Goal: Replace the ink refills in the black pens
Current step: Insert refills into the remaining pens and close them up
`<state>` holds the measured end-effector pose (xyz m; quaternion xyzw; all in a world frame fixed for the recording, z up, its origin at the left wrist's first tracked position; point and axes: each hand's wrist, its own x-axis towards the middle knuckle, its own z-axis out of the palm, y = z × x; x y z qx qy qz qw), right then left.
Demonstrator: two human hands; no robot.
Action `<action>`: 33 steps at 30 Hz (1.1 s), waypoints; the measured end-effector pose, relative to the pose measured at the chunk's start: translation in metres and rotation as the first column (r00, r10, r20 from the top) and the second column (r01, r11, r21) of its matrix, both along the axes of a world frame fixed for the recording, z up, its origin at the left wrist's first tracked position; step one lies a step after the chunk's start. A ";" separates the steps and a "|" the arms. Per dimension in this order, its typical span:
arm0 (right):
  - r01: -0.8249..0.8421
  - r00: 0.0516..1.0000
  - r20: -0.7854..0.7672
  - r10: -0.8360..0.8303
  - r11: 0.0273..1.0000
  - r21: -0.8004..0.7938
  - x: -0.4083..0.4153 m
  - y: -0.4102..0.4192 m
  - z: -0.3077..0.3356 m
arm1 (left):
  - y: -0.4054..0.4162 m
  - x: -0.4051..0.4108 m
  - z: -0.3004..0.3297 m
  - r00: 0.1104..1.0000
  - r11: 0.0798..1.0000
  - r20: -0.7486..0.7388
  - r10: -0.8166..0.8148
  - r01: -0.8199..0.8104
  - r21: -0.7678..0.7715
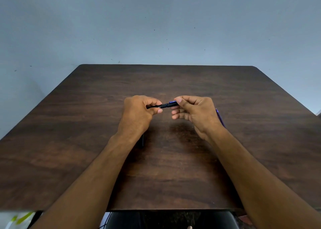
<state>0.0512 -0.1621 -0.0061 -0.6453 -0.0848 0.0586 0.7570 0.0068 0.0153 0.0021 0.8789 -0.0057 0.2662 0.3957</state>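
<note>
A black pen (164, 105) with a blue clip at its cap end hangs level above the middle of the dark wooden table (86, 124). My left hand (139, 112) grips the pen's left part with curled fingers. My right hand (194, 112) pinches the capped right end between thumb and fingers. A second black pen (142, 140) lies on the table, mostly hidden under my left wrist. A slim purple piece (220, 118), a pen or a refill, lies on the table behind my right hand, partly hidden.
The table's far edge meets a plain blue-grey wall. At the near edge, a dark seat (173, 220) shows below the table, and a white and yellow-green thing (19, 219) sits at the lower left.
</note>
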 end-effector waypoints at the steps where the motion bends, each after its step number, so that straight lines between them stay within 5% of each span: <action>1: -0.002 1.000 0.006 0.001 1.000 0.016 0.000 0.000 0.000 | 0.000 0.000 0.000 1.000 1.000 0.018 -0.001 0.001 -0.013; 7: -0.024 1.000 0.005 0.024 1.000 0.010 -0.002 -0.003 0.003 | -0.005 -0.002 0.000 0.999 0.999 0.047 -0.027 0.025 0.039; 17: -0.032 0.999 -0.029 0.033 0.999 0.015 0.000 -0.003 0.001 | -0.006 -0.001 -0.004 1.000 0.997 -0.009 -0.004 0.004 -0.082; 26: 0.010 0.993 -0.115 0.021 0.963 0.269 0.003 0.001 0.004 | -0.008 0.001 -0.003 0.999 0.988 0.024 0.032 -0.028 -0.149; 33: 0.011 0.990 -0.139 0.028 0.962 0.274 0.003 -0.001 0.003 | -0.010 -0.003 -0.001 0.999 0.989 0.027 0.026 -0.022 -0.147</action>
